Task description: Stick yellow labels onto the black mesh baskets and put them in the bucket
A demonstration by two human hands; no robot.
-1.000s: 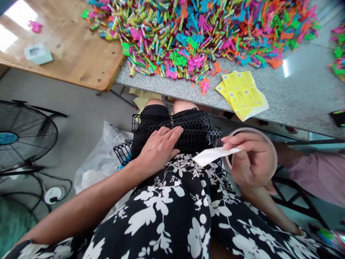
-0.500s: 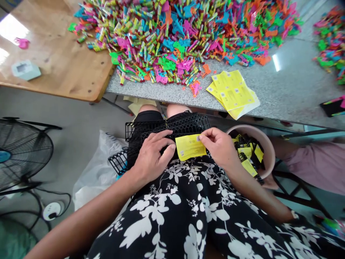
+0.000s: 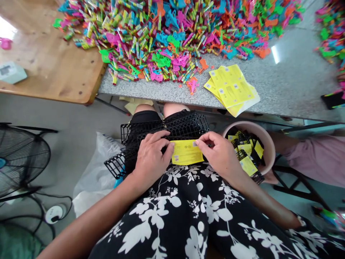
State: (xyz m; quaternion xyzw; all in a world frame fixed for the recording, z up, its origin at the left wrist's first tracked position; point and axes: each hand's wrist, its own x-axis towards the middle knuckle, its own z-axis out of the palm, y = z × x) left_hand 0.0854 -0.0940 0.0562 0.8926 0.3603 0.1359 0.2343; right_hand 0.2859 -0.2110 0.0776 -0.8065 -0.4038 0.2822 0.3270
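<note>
Over black mesh pcs (image 3: 185, 124), a yellow label (image 3: 187, 153) is spanning the hands; I'm seeing the R hand (image 3: 222, 154) pinching its upper R corner; the L hand (image 3: 151, 154) is touching its L edge, grip unclear; I'm judging it light, flimsy; best held by corners.

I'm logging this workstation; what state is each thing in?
Yellow label: printed side up, corner pinched by right hand.
Black mesh pieces: overlapping.
Bucket: open, holding black and yellow items.
Yellow sheets: stacked askew.
Plastic pieces: heaped loosely.
Plastic bag: crumpled.
Fan: cannot tell whether running.
</note>
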